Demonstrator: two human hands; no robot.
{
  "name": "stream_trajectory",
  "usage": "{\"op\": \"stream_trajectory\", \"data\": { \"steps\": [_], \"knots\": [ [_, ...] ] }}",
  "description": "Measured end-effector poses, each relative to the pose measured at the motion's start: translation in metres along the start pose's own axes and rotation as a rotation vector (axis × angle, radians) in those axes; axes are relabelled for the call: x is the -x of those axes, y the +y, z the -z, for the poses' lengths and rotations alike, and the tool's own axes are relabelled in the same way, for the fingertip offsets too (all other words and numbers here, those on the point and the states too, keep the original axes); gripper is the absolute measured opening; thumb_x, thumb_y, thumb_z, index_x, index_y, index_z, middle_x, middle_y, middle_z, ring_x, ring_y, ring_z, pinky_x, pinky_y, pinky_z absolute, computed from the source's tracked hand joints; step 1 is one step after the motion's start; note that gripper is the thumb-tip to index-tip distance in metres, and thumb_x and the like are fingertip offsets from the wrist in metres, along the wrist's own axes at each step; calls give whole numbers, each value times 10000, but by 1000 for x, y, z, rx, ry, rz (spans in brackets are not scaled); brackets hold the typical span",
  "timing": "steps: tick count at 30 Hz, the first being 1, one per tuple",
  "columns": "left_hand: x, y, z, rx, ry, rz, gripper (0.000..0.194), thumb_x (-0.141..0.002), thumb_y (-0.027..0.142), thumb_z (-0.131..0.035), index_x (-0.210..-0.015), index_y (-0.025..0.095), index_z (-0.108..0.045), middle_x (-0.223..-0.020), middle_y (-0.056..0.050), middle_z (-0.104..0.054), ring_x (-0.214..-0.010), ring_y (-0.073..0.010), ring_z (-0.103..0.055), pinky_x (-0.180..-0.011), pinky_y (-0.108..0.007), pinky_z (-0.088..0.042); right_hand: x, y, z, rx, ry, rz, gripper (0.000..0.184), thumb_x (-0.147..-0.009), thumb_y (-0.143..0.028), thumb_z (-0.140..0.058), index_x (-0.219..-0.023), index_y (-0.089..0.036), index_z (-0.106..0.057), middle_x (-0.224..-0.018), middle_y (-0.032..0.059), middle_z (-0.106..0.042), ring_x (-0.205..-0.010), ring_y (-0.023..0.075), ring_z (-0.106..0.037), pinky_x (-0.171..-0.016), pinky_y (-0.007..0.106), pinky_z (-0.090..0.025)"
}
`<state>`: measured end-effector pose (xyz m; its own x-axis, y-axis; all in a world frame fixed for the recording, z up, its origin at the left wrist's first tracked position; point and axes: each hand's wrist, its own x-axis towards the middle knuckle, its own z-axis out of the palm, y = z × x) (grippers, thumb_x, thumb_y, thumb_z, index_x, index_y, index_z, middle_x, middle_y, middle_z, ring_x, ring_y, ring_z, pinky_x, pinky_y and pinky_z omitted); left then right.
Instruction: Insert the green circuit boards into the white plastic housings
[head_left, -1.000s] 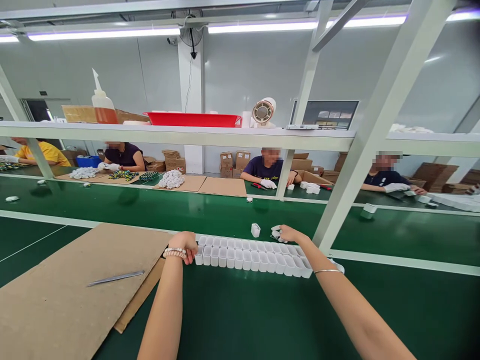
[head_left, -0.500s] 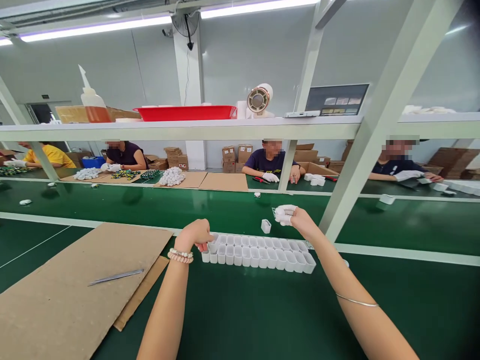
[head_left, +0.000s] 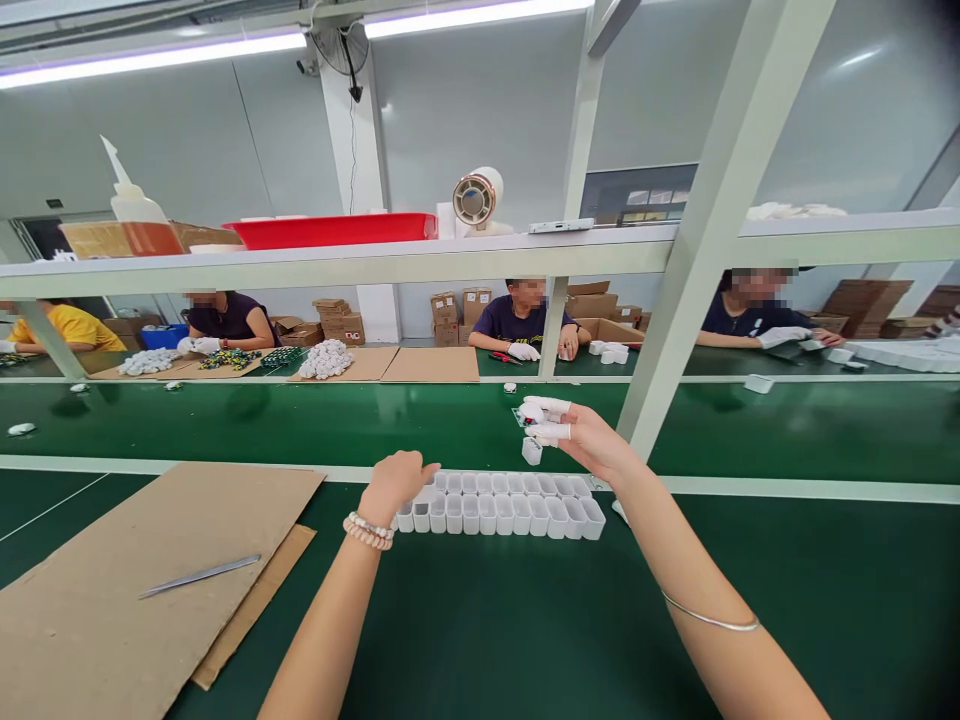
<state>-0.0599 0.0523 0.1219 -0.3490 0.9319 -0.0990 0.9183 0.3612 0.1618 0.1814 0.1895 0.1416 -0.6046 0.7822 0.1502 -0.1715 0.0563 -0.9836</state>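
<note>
My left hand [head_left: 399,482] rests against the left end of a double row of white open-topped plastic cups [head_left: 499,515]. Its thumb points right over the back row, while the other fingers are hidden behind the hand. White covers sit on the fingertips of my right hand [head_left: 574,428], raised above the conveyor beyond the row's right end. Between those fingers is a small white part with a circuit board [head_left: 527,415]. Just below it, a single white cup [head_left: 532,451] stands on the green conveyor.
Metal tweezers [head_left: 201,576] lie on a cardboard sheet [head_left: 97,580] at left. A slanted white post [head_left: 675,320] rises near my right hand. Overhead runs a shelf [head_left: 420,260] with a red tray [head_left: 330,232] and a bottle [head_left: 142,215]. Several co-workers sit across the conveyor.
The view has shifted slightly right. My right hand has turned and come closer over the lone cup, showing the white part in its fingers. My left hand stays at the row's left end.
</note>
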Motion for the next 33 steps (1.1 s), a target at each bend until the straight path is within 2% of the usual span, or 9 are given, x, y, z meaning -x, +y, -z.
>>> {"op": "stream_trajectory", "data": {
  "steps": [3,7,9,13,16,19,23,27,33],
  "knots": [
    [1,21,-14,-37,30,59,447,-912,481,-456,-977,91,-665,-1022,-214,-701,-985,-347,-666,-748,-357,-498,6,-8,-8,33,34,35,579,-578,-259,-851,-1116,-152,-666,-1074,108,-684,-894,216,-643,-739,326,-527],
    [-1,34,-22,-46,83,80,269,-833,311,-602,-961,82,-659,-1038,-227,-686,-1013,-376,-649,-778,-386,-488,16,-18,-19,173,32,146,670,-590,-346,-853,-1186,-153,-614,-1079,131,-689,-936,256,-649,-775,393,-537],
    [2,31,-13,-22,102,43,296,-787,300,-650,-1003,97,-637,-1023,-205,-687,-998,-366,-652,-774,-375,-485,23,-22,-24,285,-9,213,623,-632,-370,-828,-1176,-155,-614,-1029,121,-703,-911,255,-654,-802,427,-532],
    [26,19,19,79,178,-101,553,-779,408,-656,-1248,187,-465,-1058,-113,-663,-1028,-282,-626,-757,-304,-478,39,-28,-34,523,-83,329,421,-727,-349,-759,-1093,-180,-637,-982,80,-700,-825,207,-632,-778,402,-533],
    [55,17,41,343,335,-267,465,-783,427,-644,-1153,224,-449,-1005,-46,-623,-895,-208,-617,-718,-281,-486,54,-32,-46,577,-133,415,369,-760,-324,-736,-1094,-209,-632,-1049,64,-677,-828,181,-616,-760,358,-540],
    [84,22,52,516,455,-408,328,-777,332,-649,-1020,225,-456,-969,-17,-582,-783,-158,-582,-687,-272,-494,69,-38,-56,580,-150,475,357,-780,-297,-728,-1117,-235,-629,-1081,47,-671,-876,174,-620,-781,327,-547],
    [111,31,57,401,534,-536,240,-775,210,-633,-950,230,-469,-981,-15,-546,-756,-140,-550,-638,-254,-477,86,-43,-64,559,-124,588,348,-779,-292,-746,-1106,-264,-632,-1035,26,-686,-837,162,-620,-754,299,-552],
    [126,34,60,280,593,-610,243,-786,166,-611,-984,242,-492,-1074,-35,-565,-787,-151,-573,-616,-255,-476,98,-44,-69,590,-78,736,374,-769,-251,-764,-1107,-295,-611,-1081,23,-665,-804,153,-619,-717,278,-553],
    [134,30,61,171,696,-632,347,-776,141,-597,-1083,270,-501,-1130,-51,-604,-942,-201,-608,-634,-268,-507,107,-44,-74,550,-76,942,430,-743,-173,-786,-1104,-305,-594,-1097,27,-655,-1042,217,-632,-872,318,-549]
  ]
}}
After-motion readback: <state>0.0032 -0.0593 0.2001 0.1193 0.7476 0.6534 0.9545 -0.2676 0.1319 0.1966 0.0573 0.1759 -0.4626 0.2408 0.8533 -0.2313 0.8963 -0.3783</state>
